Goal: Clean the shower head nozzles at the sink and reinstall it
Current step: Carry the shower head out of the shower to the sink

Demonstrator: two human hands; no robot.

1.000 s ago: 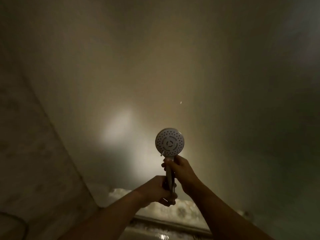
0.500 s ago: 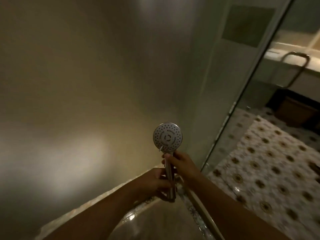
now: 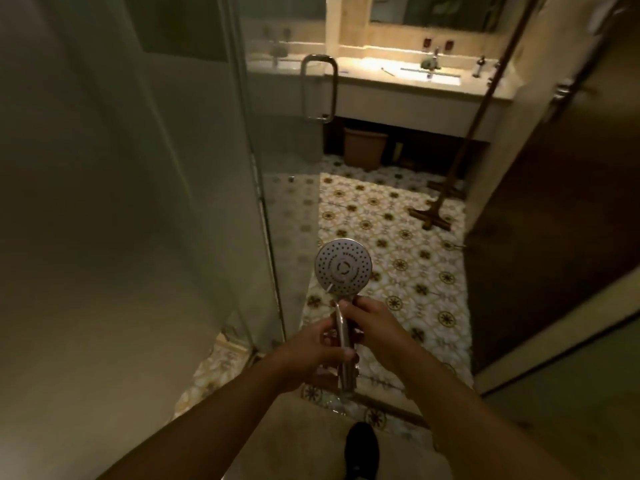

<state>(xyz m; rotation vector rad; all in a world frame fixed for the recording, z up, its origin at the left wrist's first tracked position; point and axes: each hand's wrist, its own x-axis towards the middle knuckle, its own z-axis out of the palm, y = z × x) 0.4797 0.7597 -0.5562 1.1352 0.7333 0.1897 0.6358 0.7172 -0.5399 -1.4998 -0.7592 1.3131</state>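
Note:
A round chrome shower head with its nozzle face turned toward me is held upright in front of me, no hose on it. My left hand grips the lower part of its handle. My right hand grips the handle just under the head. Far ahead is the lit sink with its tap, set in a pale counter under a mirror.
A glass shower door with a chrome handle stands open on my left. Patterned floor tiles run to the counter. A brown bin sits under the counter. A long-handled squeegee leans at right, beside a dark wooden door.
The view has swung right from the bare shower wall to the open doorway, floor and sink. Both hands keep the same grip on the shower head.

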